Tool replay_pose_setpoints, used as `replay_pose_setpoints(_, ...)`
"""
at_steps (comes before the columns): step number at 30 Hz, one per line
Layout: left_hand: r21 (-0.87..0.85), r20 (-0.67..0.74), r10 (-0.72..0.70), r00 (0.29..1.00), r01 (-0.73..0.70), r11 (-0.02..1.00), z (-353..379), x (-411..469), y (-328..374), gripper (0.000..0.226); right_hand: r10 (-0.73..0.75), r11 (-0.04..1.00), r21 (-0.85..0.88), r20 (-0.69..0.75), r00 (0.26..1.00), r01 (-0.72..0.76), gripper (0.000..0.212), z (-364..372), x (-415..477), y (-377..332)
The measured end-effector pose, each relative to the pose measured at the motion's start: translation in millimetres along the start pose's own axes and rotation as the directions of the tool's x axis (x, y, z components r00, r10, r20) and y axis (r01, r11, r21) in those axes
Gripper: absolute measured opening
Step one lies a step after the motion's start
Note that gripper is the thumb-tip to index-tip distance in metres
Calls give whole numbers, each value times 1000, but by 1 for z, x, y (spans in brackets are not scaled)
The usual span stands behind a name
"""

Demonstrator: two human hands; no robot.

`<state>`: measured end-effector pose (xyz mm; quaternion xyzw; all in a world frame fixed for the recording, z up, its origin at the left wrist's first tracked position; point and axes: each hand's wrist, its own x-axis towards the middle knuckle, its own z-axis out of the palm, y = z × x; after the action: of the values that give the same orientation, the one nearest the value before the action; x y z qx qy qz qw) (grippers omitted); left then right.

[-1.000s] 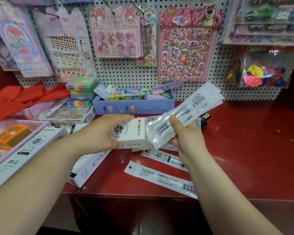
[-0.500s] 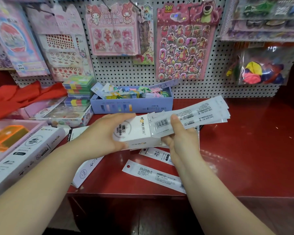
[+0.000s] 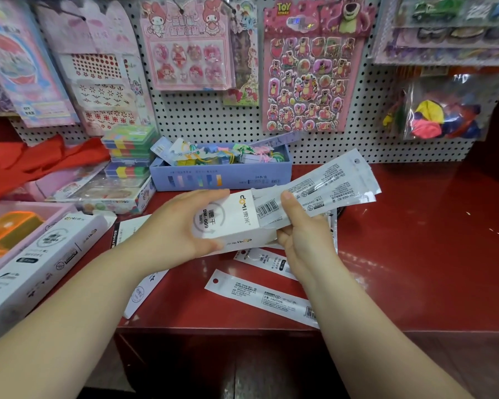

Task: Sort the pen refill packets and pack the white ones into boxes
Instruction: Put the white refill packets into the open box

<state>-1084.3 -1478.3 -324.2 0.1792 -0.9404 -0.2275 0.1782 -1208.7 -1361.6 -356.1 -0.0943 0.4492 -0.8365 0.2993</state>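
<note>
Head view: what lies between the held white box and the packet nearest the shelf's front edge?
Another refill packet, its end hidden by the right hand, shows in the head view.

Above the red table (image 3: 415, 254), the left hand (image 3: 182, 226) grips a white box (image 3: 231, 223) marked DM-009. The right hand (image 3: 303, 234) pinches a bundle of white refill packets (image 3: 329, 188), its near end inside the box's open end. A loose packet (image 3: 262, 295) lies flat on the table below them. A second white box (image 3: 38, 260) lies at far left.
</note>
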Motion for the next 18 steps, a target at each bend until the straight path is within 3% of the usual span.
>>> replay_pose_setpoints(10, 32, 16, 55, 998, -56, 998, 5, 3, -3, 79, 2, 996, 85, -40, 999, 1, 6, 0, 1, 1)
replay_pose_setpoints(18, 74, 2, 23, 1000, -23, 997, 8, 3, 1, 84, 17, 986, -168, 63, 998, -6, 8, 1, -1, 4)
